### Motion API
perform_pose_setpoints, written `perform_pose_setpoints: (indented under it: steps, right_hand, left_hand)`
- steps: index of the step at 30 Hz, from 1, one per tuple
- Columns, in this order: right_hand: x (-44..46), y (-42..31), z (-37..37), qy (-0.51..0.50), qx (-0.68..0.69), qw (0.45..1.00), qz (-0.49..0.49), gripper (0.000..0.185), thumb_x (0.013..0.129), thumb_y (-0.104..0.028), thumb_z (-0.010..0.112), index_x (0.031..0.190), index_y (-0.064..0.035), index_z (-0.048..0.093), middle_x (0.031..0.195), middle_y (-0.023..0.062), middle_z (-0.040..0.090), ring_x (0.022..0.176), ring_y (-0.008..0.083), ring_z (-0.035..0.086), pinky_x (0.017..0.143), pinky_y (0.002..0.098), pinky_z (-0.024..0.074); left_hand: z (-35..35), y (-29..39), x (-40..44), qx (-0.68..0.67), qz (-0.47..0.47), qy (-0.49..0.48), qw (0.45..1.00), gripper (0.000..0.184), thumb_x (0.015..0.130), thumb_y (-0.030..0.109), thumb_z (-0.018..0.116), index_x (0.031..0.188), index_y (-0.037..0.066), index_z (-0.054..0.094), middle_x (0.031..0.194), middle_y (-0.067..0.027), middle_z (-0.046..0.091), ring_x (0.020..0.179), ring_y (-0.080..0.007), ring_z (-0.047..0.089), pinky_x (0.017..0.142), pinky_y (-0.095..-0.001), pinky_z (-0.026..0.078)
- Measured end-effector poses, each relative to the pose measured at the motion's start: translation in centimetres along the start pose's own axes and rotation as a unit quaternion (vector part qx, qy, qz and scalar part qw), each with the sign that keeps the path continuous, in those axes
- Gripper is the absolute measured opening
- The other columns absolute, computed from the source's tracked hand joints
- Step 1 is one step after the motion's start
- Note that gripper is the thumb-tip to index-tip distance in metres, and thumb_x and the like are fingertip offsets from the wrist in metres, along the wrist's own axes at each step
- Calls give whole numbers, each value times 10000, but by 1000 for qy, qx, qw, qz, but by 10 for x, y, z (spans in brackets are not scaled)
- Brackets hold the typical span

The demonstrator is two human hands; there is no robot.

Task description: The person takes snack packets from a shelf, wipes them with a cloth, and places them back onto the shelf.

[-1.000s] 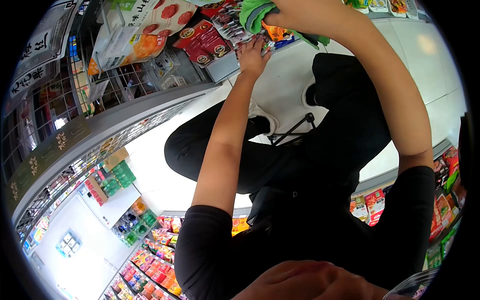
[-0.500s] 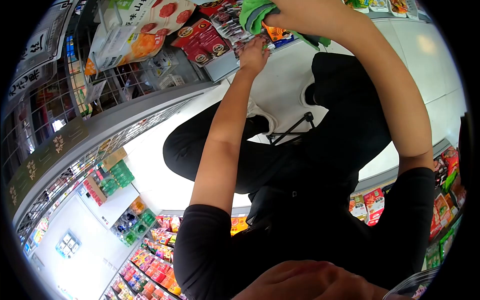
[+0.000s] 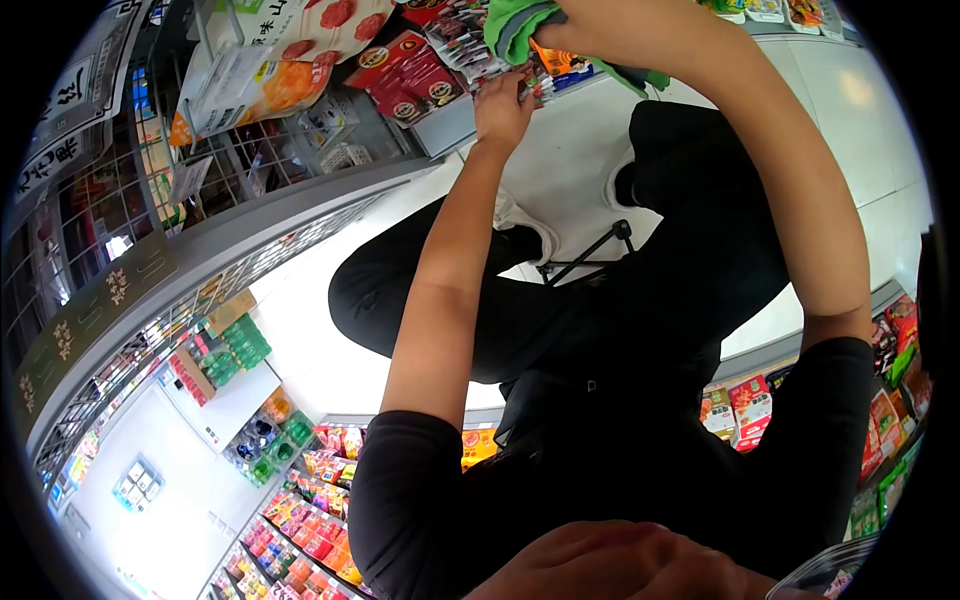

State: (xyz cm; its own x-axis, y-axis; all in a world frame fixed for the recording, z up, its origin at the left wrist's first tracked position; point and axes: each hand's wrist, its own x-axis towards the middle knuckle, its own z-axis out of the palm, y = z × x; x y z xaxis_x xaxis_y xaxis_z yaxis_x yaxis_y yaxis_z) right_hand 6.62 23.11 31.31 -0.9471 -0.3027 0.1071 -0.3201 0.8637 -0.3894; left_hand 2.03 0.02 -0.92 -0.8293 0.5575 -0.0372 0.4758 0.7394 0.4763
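Observation:
At the front edge of the low shelf, my left hand (image 3: 503, 110) has its fingers bent over the ends of small shiny packets (image 3: 478, 45), thumb to the right; its fingertips are partly lost among them. A green and grey cloth (image 3: 518, 28) is bunched in my right hand (image 3: 575, 22), just above and to the right of the left one. One end of the cloth hangs below that hand. Orange and blue packets (image 3: 562, 65) lie under the cloth. Dark red packets (image 3: 405, 80) stand left of my left hand.
A wire-grid rack (image 3: 215, 165) with large food bags (image 3: 285, 85) rises on the left. Under my legs is a black folding stool frame (image 3: 590, 250) on the pale floor (image 3: 570, 160). Shelves with colourful packets (image 3: 310, 530) and red boxes (image 3: 750, 405) stand behind me.
My left hand has shifted slightly left, and its fingers look more bent at the packets. The right hand and cloth have moved a little to the right.

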Motion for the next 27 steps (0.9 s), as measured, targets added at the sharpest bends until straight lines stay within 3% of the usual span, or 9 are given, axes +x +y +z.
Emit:
perform_pose_setpoints:
  steps: [2, 5, 11, 14, 23, 27]
  right_hand:
    - [0, -2, 0, -5, 1, 1000, 1, 254, 747, -145, 739, 961, -12, 711, 904, 216, 713, 920, 398, 708, 828, 482, 566]
    - [1, -2, -1, -5, 0, 1000, -1, 252, 745, -146, 739, 954, -10, 709, 904, 217, 712, 914, 399, 708, 825, 486, 566]
    - [0, 0, 1, -5, -7, 1000, 1, 245, 743, -146, 739, 942, -8, 704, 898, 222, 710, 910, 401, 707, 819, 490, 564]
    - [0, -1, 0, -14, 1, 1000, 3, 245, 742, -145, 739, 942, -7, 703, 892, 225, 709, 912, 401, 706, 818, 491, 562]
    - [1, -1, 0, -16, 7, 1000, -8, 243, 751, -132, 732, 953, -2, 699, 895, 227, 709, 912, 405, 703, 822, 490, 559]
    - [0, 0, 0, -11, 13, 1000, -7, 244, 751, -135, 735, 953, -4, 697, 896, 229, 709, 913, 406, 701, 823, 491, 557]
  left_hand:
    - [-10, 4, -4, -2, 7, 8, 1000, 370, 884, 209, 739, 1232, 97, 684, 1374, -124, 630, 1278, -340, 573, 1069, -451, 460]
    - [-3, -3, -5, 24, 65, 11, 998, 451, 894, 218, 731, 1326, 131, 638, 1409, -117, 606, 1297, -337, 565, 1084, -477, 448]
    - [12, 4, -10, 53, 21, -26, 998, 610, 903, 266, 718, 1464, 159, 504, 1491, -120, 534, 1334, -342, 543, 1108, -531, 416]
    - [11, 0, -4, 12, 14, -60, 998, 662, 903, 290, 712, 1496, 139, 460, 1542, -102, 489, 1395, -324, 490, 1170, -568, 346]
    - [5, 6, 7, 8, -3, -60, 998, 554, 972, 339, 652, 1458, 149, 464, 1441, -120, 556, 1346, -337, 532, 1162, -594, 345]
    - [9, 7, 17, 26, -23, -73, 997, 494, 998, 378, 626, 1406, 125, 511, 1431, -146, 582, 1309, -379, 560, 1069, -583, 423]
